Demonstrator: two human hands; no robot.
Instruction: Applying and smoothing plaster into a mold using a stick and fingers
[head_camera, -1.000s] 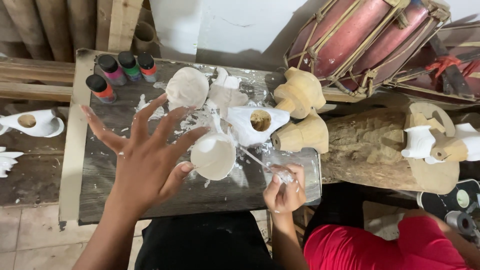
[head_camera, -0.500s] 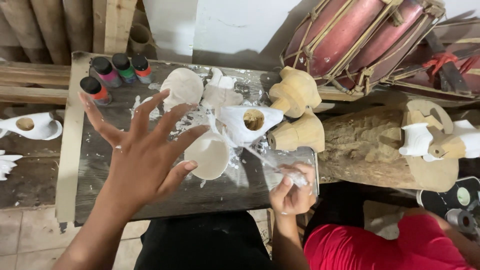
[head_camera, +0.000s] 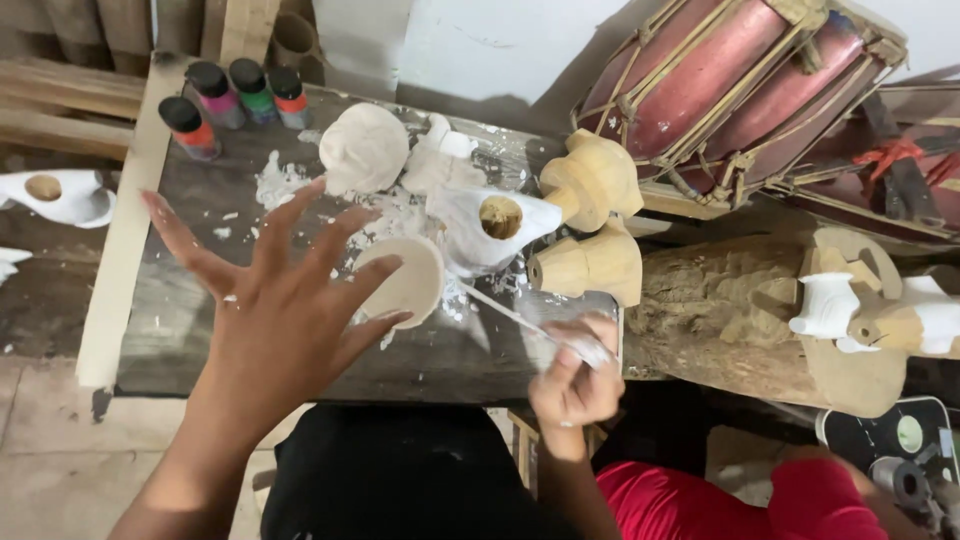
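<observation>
Paintbrush (head_camera: 520, 318) sits pinched in my right hand (head_camera: 575, 380), lower centre; my left hand (head_camera: 285, 310) spreads empty beside one cup (head_camera: 405, 280). I count four paint bottles (head_camera: 235, 100) upper left.

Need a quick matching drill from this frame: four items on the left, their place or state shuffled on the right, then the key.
Items:
1. left hand
2. right hand
3. paint bottles
4. unpainted wooden carvings

Place or state:
A. standing in a row at the far left corner of the worktable
B. pinching a thin brush smeared with white
C. open, fingers spread above the table, beside a round white-coated bowl
D. bare pale wood, at the table's right edge

Pairs: 1-C, 2-B, 3-A, 4-D
</observation>
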